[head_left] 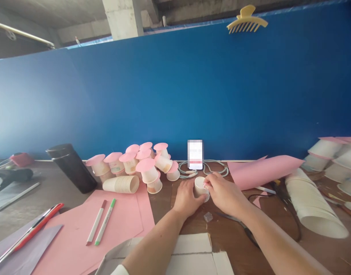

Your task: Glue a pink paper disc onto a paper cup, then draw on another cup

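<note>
A white paper cup [200, 183] stands upside down on the brown table, its base facing up. Around its left side my left hand [187, 199] is closed, thumb in front, steadying it. At the cup's upper right edge, the fingers of my right hand [222, 193] are pinched together. A hint of pink shows at those fingertips, too small to identify. Just in front of the cup lies a small clear crumpled piece [208, 217]. Behind it a phone [195, 154] leans upright against the blue partition, with a pale cable [218, 165] beside it.
Several cups with pink paper discs [146, 165] stand left, near a nested cup stack [120, 184]. Pink sheets [120, 214] carry two markers [105, 222]. A black bottle [73, 168], red utility knife [38, 227], rolled pink paper [264, 172] and larger cup stack [312, 202] flank my arms.
</note>
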`<state>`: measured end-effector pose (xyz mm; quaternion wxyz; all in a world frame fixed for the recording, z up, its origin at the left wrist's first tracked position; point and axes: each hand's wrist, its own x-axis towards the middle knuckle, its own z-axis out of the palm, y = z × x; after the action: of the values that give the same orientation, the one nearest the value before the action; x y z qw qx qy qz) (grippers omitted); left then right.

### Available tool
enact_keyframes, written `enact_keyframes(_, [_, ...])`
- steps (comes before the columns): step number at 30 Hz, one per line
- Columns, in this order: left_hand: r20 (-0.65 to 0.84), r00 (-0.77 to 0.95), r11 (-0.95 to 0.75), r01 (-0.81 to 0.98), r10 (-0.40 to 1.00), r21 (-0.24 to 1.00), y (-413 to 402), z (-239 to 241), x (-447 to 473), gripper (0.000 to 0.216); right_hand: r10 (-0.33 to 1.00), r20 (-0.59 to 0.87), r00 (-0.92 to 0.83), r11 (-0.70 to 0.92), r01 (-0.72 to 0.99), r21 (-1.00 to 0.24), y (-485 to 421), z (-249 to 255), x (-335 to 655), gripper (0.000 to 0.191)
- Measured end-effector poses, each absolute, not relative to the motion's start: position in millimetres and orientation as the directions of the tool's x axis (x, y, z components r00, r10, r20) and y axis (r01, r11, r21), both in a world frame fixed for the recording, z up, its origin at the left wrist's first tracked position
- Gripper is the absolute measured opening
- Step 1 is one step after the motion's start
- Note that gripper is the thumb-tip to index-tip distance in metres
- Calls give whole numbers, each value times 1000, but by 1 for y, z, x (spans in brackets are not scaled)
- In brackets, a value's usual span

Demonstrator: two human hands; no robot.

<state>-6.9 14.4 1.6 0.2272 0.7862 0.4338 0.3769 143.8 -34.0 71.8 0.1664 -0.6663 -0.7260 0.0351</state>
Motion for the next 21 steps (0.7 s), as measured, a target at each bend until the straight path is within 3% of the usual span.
enact_keyframes(5, [404, 332, -523, 517, 852, 678, 15, 0, -6, 57, 978, 198, -67, 98, 984, -150, -32, 70, 144, 16])
enact_keyframes(14, [403, 339, -526, 502, 850, 687, 15, 0, -7, 56, 949, 309, -61, 164, 932, -322, -31, 63, 154, 19])
enact_keyframes(21, [398, 350, -528, 495, 848, 690, 16, 0, -7, 52, 939, 304, -158, 219, 959, -179, -37, 57, 157, 19])
